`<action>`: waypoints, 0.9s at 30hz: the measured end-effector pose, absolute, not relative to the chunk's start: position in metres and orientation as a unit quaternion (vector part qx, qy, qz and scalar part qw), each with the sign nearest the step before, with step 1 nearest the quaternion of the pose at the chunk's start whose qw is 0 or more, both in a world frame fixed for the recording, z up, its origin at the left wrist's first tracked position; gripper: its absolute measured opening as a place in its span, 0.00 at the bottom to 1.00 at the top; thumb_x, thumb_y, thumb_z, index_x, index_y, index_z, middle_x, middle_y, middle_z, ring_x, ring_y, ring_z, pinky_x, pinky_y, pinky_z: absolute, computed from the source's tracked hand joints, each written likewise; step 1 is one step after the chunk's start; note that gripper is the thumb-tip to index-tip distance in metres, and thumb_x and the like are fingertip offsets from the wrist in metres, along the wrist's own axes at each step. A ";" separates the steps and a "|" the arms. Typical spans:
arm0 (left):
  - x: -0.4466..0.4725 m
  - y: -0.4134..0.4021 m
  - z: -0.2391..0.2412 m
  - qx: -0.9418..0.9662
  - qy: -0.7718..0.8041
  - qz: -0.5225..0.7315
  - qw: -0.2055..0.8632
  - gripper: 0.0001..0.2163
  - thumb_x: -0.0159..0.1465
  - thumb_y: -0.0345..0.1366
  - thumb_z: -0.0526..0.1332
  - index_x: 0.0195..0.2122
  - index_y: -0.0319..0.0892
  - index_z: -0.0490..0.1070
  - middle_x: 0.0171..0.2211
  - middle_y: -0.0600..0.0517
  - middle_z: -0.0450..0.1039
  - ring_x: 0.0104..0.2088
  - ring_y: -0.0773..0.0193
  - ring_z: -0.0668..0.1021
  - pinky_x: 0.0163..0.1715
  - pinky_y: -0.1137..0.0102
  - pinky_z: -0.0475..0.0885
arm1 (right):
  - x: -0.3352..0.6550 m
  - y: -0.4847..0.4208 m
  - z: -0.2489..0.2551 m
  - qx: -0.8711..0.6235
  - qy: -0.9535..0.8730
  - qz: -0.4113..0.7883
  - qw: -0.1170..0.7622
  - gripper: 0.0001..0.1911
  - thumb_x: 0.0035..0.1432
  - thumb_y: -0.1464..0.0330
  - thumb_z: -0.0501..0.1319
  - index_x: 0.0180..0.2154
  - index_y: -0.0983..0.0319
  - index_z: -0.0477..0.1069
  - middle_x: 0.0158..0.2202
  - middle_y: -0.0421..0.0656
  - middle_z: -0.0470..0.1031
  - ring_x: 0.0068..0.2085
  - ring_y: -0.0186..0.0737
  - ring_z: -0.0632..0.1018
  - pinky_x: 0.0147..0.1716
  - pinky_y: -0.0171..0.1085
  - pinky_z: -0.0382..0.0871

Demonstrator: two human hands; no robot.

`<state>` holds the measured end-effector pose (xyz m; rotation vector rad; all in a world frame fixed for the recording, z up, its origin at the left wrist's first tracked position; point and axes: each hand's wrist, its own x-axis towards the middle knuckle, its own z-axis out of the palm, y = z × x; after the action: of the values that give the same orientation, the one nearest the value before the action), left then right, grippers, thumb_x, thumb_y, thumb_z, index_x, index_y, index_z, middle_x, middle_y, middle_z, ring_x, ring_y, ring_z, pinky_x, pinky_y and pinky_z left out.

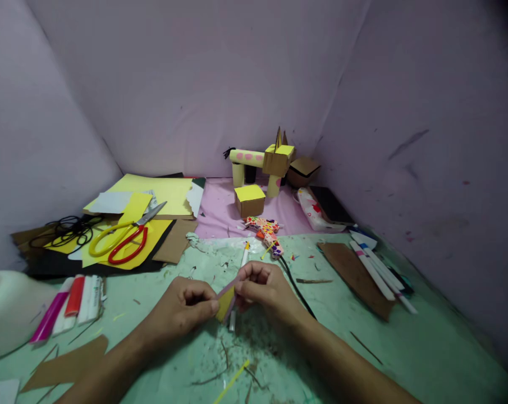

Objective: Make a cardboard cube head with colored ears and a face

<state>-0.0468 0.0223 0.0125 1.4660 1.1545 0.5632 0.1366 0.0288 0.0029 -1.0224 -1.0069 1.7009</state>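
My left hand (185,308) and my right hand (262,287) meet low in the middle of the view, both with fingers curled. Between them they pinch a small folded piece of paper (225,302), yellow on one side and pink on the other. A white pen (242,264) lies on the green sheet just behind the hands. Right behind it rests a patterned glue gun (265,230) with a black cord running toward my right wrist.
Yellow-and-red scissors (121,238) lie on yellow paper at the left, next to a black cable (68,229). Markers (68,306) sit lower left, white pens (378,266) on brown cardboard at the right. A cardboard animal figure (262,163) and a yellow-topped box (249,200) stand at the back.
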 end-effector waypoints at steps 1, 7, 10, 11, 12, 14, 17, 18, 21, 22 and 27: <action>-0.047 0.022 0.012 0.611 0.491 0.243 0.571 0.12 0.52 0.42 0.60 0.21 0.38 0.70 0.13 0.60 0.55 0.15 0.73 0.57 0.16 0.75 0.48 | 0.136 0.028 0.003 -0.415 -0.401 0.684 0.447 0.06 0.37 0.71 0.66 0.21 0.64 0.70 0.15 0.37 0.72 0.16 0.31 0.72 0.18 0.31 0.68; -0.039 0.019 0.009 0.538 0.495 0.319 0.602 0.13 0.48 0.44 0.64 0.26 0.38 0.70 0.16 0.58 0.62 0.16 0.72 0.61 0.16 0.75 0.52 | 0.129 0.026 -0.002 -0.423 -0.316 0.677 0.512 0.07 0.37 0.71 0.66 0.22 0.64 0.69 0.16 0.37 0.72 0.19 0.32 0.72 0.20 0.32 0.70; -0.034 0.017 0.008 0.499 0.523 0.331 0.606 0.10 0.46 0.40 0.63 0.24 0.39 0.69 0.13 0.60 0.58 0.15 0.73 0.58 0.15 0.75 0.49 | 0.126 0.025 -0.006 -0.416 -0.293 0.684 0.523 0.07 0.37 0.71 0.66 0.22 0.64 0.69 0.17 0.37 0.72 0.19 0.32 0.73 0.21 0.32 0.70; -0.033 0.017 0.008 0.488 0.535 0.331 0.605 0.08 0.46 0.39 0.62 0.22 0.39 0.69 0.12 0.61 0.56 0.14 0.73 0.56 0.15 0.75 0.48 | 0.126 0.024 -0.006 -0.416 -0.294 0.687 0.518 0.07 0.37 0.71 0.66 0.22 0.64 0.69 0.17 0.37 0.72 0.19 0.32 0.73 0.22 0.32 0.70; -0.032 0.016 0.010 0.481 0.544 0.331 0.603 0.07 0.45 0.38 0.61 0.21 0.39 0.68 0.11 0.61 0.55 0.14 0.74 0.55 0.15 0.75 0.47 | 0.126 0.024 -0.006 -0.418 -0.298 0.691 0.510 0.07 0.37 0.71 0.66 0.22 0.64 0.69 0.17 0.37 0.72 0.19 0.32 0.72 0.22 0.32 0.70; -0.033 0.016 0.014 0.485 0.549 0.326 0.598 0.05 0.44 0.36 0.60 0.19 0.40 0.67 0.11 0.61 0.55 0.15 0.73 0.55 0.15 0.75 0.47 | 0.128 0.023 -0.005 -0.423 -0.318 0.697 0.485 0.06 0.38 0.71 0.66 0.22 0.64 0.70 0.19 0.38 0.72 0.21 0.33 0.73 0.23 0.33 0.69; -0.034 0.015 0.021 0.528 0.535 0.296 0.589 0.06 0.44 0.37 0.59 0.17 0.40 0.67 0.14 0.59 0.58 0.18 0.71 0.58 0.17 0.74 0.51 | 0.132 0.023 -0.001 -0.422 -0.381 0.702 0.429 0.08 0.37 0.71 0.66 0.26 0.64 0.73 0.23 0.40 0.74 0.25 0.34 0.74 0.25 0.32 0.67; -0.034 0.014 0.023 0.546 0.532 0.285 0.581 0.06 0.44 0.37 0.59 0.17 0.40 0.66 0.15 0.58 0.58 0.19 0.71 0.59 0.18 0.74 0.52 | 0.133 0.023 0.001 -0.419 -0.408 0.700 0.409 0.09 0.36 0.72 0.66 0.27 0.64 0.73 0.23 0.40 0.74 0.25 0.34 0.73 0.25 0.32 0.66; -0.033 0.011 0.023 0.607 0.541 0.253 0.525 0.05 0.45 0.34 0.58 0.16 0.40 0.64 0.16 0.58 0.56 0.20 0.70 0.59 0.20 0.73 0.52 | 0.131 0.021 0.004 -0.420 -0.472 0.684 0.364 0.08 0.32 0.72 0.66 0.23 0.64 0.73 0.20 0.38 0.71 0.22 0.31 0.69 0.22 0.31 0.59; -0.032 0.011 0.022 0.623 0.544 0.243 0.507 0.04 0.45 0.32 0.58 0.16 0.40 0.63 0.16 0.59 0.55 0.20 0.70 0.58 0.19 0.73 0.51 | 0.130 0.020 0.004 -0.426 -0.483 0.676 0.357 0.07 0.32 0.72 0.66 0.21 0.64 0.71 0.18 0.37 0.69 0.21 0.30 0.66 0.21 0.31 0.56; -0.031 0.009 0.019 0.634 0.549 0.248 0.485 0.02 0.45 0.31 0.56 0.17 0.40 0.64 0.16 0.58 0.56 0.21 0.70 0.59 0.19 0.73 0.51 | 0.127 0.018 0.000 -0.437 -0.467 0.678 0.362 0.07 0.32 0.72 0.66 0.18 0.63 0.69 0.15 0.36 0.66 0.18 0.29 0.63 0.19 0.31 0.53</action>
<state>-0.0312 0.0087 0.0187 1.5441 1.3372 0.6032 0.1272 0.0179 0.0003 -1.1253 -1.2017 1.7466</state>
